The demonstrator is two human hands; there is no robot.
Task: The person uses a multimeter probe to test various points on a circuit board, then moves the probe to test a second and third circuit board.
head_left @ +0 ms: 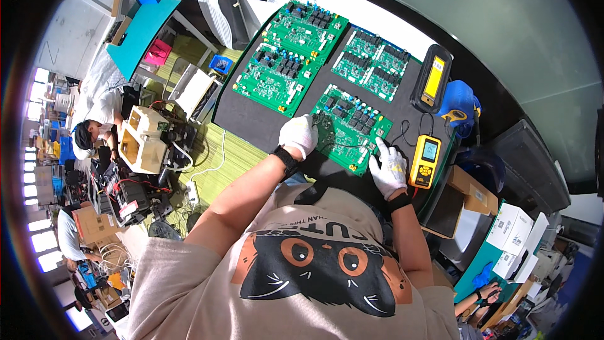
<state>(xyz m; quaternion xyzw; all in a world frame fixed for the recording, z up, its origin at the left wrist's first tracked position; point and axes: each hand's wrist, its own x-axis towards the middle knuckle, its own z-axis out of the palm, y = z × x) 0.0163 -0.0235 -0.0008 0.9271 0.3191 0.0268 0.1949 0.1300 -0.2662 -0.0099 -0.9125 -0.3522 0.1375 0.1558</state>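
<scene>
Both my hands wear white gloves and rest by a green circuit board [350, 119] with black and blue components, on a dark mat. My left hand [299, 136] is closed at the board's left edge. Its fingertips are tucked from sight, so what it grips cannot be made out. Dark thin wire shows beside it and across the board's lower part. My right hand [389, 171] lies at the board's lower right corner, index finger stretched onto the edge, the fingers apart. Just right of it is a yellow handheld meter [425, 162] with a small screen and a black cable.
More green boards [281, 74] lie at the far left of the mat [242, 119], with another group [371, 64] at the back. A black-and-yellow device [432, 79], a blue tape dispenser-like object [461, 106] and an open cardboard box [462, 198] stand right. People work at left and lower right.
</scene>
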